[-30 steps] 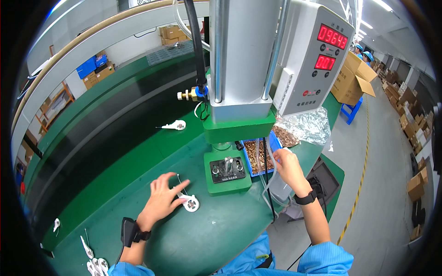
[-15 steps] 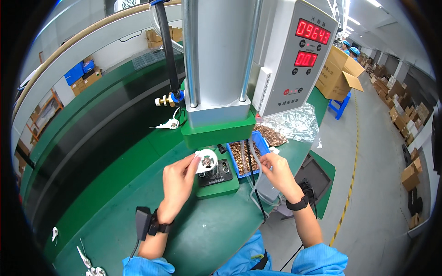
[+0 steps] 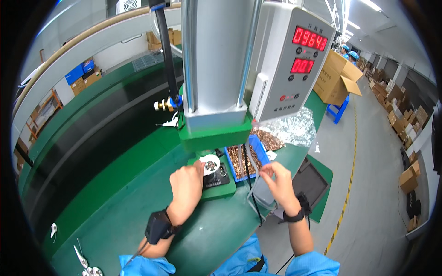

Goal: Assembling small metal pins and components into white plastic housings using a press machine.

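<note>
My left hand (image 3: 188,185) pinches a round white plastic part (image 3: 211,164) with openings in its face. The part is over the black fixture plate (image 3: 216,181) on the green press base (image 3: 220,192), below the green press head (image 3: 215,134); whether it rests on the fixture is hard to tell. Beside a blue bin (image 3: 262,152) of small copper-coloured pieces (image 3: 238,163), my right hand (image 3: 279,184) has thumb and fingertips together. Anything between them is too small to make out. A clear tube and a black cable pass just left of these fingertips.
A grey counter box (image 3: 294,64) with red digits stands beside the press cylinder (image 3: 215,60). Behind the bin lies a clear plastic bag (image 3: 294,129) by more copper pieces. White corded parts (image 3: 92,270) lie at lower left. An open carton (image 3: 334,80) stands at right.
My left hand has brought the white part slightly right and down over the fixture, the wrist turning. My right hand stays beside the bin, a little lower. The view has shifted slightly.
</note>
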A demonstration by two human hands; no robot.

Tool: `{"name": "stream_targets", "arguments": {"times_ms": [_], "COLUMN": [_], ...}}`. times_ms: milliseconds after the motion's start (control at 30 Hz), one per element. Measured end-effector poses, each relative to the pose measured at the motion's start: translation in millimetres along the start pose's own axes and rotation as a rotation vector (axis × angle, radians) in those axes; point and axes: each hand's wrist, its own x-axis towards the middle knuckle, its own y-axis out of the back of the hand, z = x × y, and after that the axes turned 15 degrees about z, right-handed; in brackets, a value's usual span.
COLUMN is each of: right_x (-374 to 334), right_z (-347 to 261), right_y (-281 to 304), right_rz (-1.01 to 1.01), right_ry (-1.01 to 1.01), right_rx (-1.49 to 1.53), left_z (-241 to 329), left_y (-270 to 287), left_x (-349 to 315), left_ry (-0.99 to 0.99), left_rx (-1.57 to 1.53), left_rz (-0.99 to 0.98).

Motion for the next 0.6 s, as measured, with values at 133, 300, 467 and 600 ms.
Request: {"name": "stream_targets", "arguments": {"times_ms": [133, 300, 467, 600], "right_x": [-21.5, -46.3, -51.0, -33.8], "right_z": [4.7, 60.5, 61.4, 48.5], "right_y": [-2.0, -55.8, -59.9, -44.4], "right_rz": [0.072, 0.166, 0.158, 0.203], "right_ry": [-0.181, -0.381, -0.402, -0.416], "right_rx": [0.178, 0.438, 0.423, 0.489], "left_z": [-2.0, -3.3, -8.3, -20.4], "left_y": [-1.9, 7.4, 2.8, -2.8], "left_x": [11.8, 1.6, -8.1, -11.7], "left_ry": [0.042, 0.264, 0.395, 0.439], "left_rx": [-0.145, -0.4, -0.611, -0.789], "left_rz": [-0.053, 0.02, -0.024, -0.114]}}
